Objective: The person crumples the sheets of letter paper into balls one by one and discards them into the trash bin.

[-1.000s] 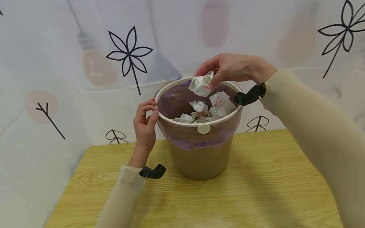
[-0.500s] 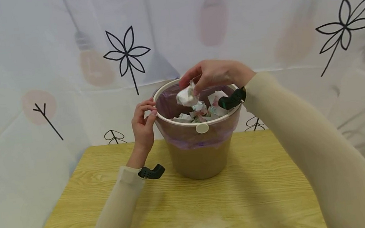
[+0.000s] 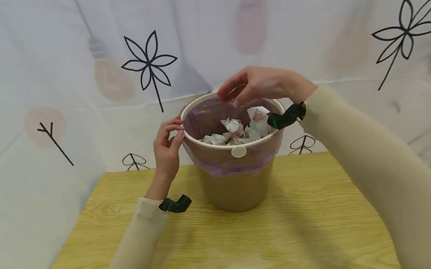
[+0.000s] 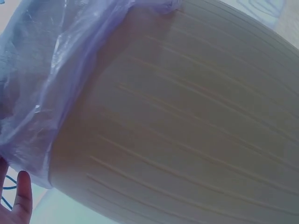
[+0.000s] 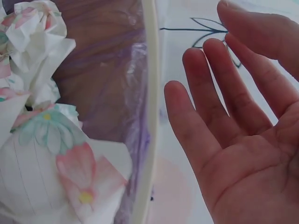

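A brown trash can with a cream rim and a purple plastic liner stands on the table, holding several crumpled sheets of paper. At its left side, the fingertips of my left hand rest against the rim, loosely bent; the left wrist view shows the thumb straight and apart from the liner. My right hand hovers above the can's back rim with nothing in it. Its fingers are spread and relaxed in the right wrist view, where flower-printed paper lies inside the can.
The yellow wood-grain table extends in front of the trash can and to both sides. Behind it hangs a pale curtain with plant and lamp prints. A black strap device sits on my right wrist, another on my left.
My right hand carried a crumpled sheet of paper left over the trash can and let it go inside, then rose slightly to the right. My left hand has stayed at the rim.
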`<state>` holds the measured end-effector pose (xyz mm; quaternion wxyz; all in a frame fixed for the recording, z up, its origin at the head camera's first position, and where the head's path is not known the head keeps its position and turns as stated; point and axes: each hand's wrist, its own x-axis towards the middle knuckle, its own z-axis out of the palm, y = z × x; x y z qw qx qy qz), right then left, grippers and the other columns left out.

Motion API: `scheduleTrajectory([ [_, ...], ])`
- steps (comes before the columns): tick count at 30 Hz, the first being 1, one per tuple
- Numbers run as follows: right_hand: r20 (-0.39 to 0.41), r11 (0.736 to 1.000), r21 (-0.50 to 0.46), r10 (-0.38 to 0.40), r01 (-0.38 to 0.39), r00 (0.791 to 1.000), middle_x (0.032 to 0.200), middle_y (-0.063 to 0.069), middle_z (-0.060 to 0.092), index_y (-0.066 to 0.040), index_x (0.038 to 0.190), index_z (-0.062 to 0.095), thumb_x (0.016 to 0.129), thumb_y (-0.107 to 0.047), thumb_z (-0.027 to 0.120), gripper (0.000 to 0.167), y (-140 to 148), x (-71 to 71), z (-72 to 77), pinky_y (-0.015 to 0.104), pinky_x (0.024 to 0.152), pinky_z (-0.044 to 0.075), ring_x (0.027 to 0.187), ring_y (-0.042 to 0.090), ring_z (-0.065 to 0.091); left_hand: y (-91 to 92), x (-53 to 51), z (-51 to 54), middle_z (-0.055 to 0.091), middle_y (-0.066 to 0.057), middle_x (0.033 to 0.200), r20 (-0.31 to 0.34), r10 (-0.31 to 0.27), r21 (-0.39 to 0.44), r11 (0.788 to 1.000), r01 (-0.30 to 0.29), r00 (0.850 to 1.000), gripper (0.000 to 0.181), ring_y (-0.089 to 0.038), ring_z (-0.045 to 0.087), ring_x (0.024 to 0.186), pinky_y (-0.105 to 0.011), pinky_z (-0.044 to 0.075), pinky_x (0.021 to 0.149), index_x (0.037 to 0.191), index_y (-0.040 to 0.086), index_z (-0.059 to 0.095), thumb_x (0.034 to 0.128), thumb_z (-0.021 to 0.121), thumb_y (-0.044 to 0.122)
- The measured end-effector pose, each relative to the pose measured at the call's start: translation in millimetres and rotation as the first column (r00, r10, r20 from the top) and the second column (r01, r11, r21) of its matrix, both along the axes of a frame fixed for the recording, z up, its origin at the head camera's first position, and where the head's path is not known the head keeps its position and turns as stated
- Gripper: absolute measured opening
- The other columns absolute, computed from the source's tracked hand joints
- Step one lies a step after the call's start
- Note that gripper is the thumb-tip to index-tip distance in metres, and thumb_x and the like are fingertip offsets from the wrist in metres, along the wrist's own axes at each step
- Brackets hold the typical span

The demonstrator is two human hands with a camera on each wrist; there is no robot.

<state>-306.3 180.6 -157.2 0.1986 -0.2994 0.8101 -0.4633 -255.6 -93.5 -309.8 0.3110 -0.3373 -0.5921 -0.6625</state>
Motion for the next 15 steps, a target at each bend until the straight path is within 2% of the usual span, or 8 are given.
scheduleTrajectory([
  [3,-0.024,0.999,-0.026,-0.019,0.018,1.000,0.132,0.015,0.061,0.003,0.135,0.057,0.088,0.008,0.066,0.048,10,5.4,4.5,0.034,0.098,0.049,0.128,0.029,0.053,-3.1,2.1,1.3,0.049,-0.041,0.123,0.002,-0.004,-0.030,1.000,0.004,1.000,0.014,-0.046,0.043,0.131,-0.029,0.049,0.088,0.103,-0.021,0.054,0.0932,0.050,-0.012],
  [8,-0.062,0.996,-0.061,-0.062,0.058,0.996,0.132,0.014,0.060,0.002,0.135,0.057,0.090,0.005,0.066,0.046,33,16.1,8.8,0.032,0.100,0.048,0.126,0.028,0.054,-8.3,6.1,3.7,0.053,-0.037,0.126,-0.018,0.031,-0.119,0.992,-0.033,0.999,0.016,-0.045,0.043,0.132,-0.028,0.049,0.087,0.107,-0.020,0.057,0.0940,0.052,-0.011],
  [15,-0.140,0.993,-0.047,-0.118,0.113,0.983,0.127,0.010,0.065,-0.001,0.132,0.060,0.093,-0.001,0.067,0.040,72,38.1,4.5,0.027,0.097,0.048,0.120,0.023,0.059,-13.8,14.6,5.1,0.052,-0.033,0.134,-0.040,0.077,-0.191,0.978,-0.083,0.996,0.021,-0.041,0.044,0.132,-0.029,0.048,0.092,0.114,-0.018,0.060,0.0941,0.055,-0.011],
])
